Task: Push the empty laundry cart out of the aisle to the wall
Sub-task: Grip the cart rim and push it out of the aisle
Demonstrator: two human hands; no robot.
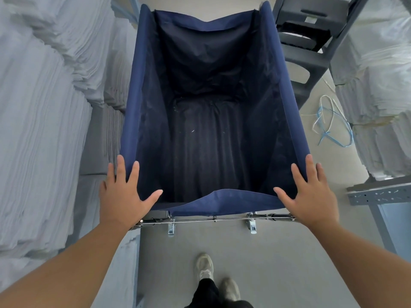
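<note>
The laundry cart (287,90) is a deep navy fabric bin on a metal frame, filling the middle of the view, and nothing lies inside it. My left hand (123,192) rests flat on its near left corner, fingers spread over the rim. On the near right corner my right hand (309,194) lies the same way, fingers apart. Neither hand is curled around the frame. A chrome bar (213,218) with two brackets runs below the near rim, between my wrists.
Tall stacks of folded white linen (40,107) line the left side, close to the cart. More white stacks (378,85) sit on a grey metal shelf at the right. Grey plastic stools (304,41) stand beyond the cart's far right corner. Blue and white straps (331,123) lie on the floor.
</note>
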